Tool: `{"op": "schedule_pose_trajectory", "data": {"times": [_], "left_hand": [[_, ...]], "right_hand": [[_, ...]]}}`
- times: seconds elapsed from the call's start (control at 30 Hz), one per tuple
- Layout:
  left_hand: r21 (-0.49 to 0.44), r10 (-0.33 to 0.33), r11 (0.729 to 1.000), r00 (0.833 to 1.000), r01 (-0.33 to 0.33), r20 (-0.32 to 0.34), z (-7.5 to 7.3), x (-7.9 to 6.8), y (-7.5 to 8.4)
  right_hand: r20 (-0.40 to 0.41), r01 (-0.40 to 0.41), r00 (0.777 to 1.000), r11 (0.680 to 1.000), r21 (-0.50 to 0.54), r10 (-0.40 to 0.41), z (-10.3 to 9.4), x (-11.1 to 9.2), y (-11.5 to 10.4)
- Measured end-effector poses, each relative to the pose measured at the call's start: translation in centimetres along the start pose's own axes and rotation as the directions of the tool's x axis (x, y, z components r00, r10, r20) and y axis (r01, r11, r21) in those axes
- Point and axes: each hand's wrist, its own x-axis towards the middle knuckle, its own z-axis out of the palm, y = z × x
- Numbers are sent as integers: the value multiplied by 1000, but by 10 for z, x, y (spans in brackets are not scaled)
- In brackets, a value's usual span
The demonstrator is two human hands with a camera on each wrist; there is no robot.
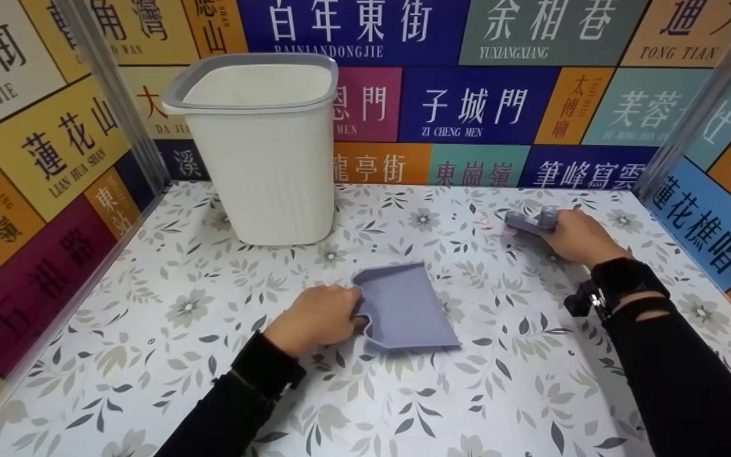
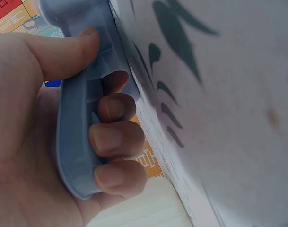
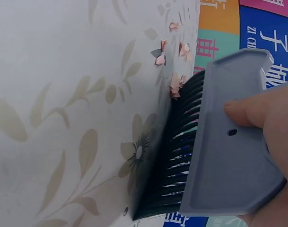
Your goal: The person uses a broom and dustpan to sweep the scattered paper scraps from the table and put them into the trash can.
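My left hand (image 1: pixel 322 317) grips the handle of a grey-blue dustpan (image 1: pixel 407 308), whose flat front edge faces right above the table. In the left wrist view the fingers (image 2: pixel 116 138) curl round the dustpan handle (image 2: pixel 74 137). At the far right of the table my right hand (image 1: pixel 578 236) holds a grey hand brush (image 1: pixel 533 221). Its dark bristles (image 3: pixel 174 161) touch the patterned surface in the right wrist view, with the thumb lying on the brush's back. Small pink scraps (image 3: pixel 175 85) lie beside the bristle tips, several more beyond them.
A white bin (image 1: pixel 264 171) with a grey rim stands at the back left of the flower-patterned table (image 1: pixel 213 381). Walls of coloured panels with lettering (image 1: pixel 480 105) enclose the back and both sides.
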Motion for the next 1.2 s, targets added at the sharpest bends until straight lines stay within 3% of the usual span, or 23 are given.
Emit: {"op": "schedule_pose_trajectory", "data": {"times": [0.27,0.53,0.8,1.03,1.2], "left_hand": [[-10,4,1000,1000,-4,-8,0,0,-1],[-17,2,1000,1000,-2,-6,0,-1,-1],[-26,-4,1000,1000,3,-20,1,-2,-3],[-26,3,1000,1000,-3,-14,1,-1,-2],[-31,-2,1000,1000,1,-10,1,-1,-1]], "right_hand": [[108,-21,994,1000,15,19,-9,-5,-8],[110,64,992,997,53,-69,-14,-9,-17],[154,80,984,995,66,-89,-23,-14,-30],[74,71,994,990,125,-80,-34,-13,-37],[-22,13,1000,1000,23,-13,-31,-7,-34]]}}
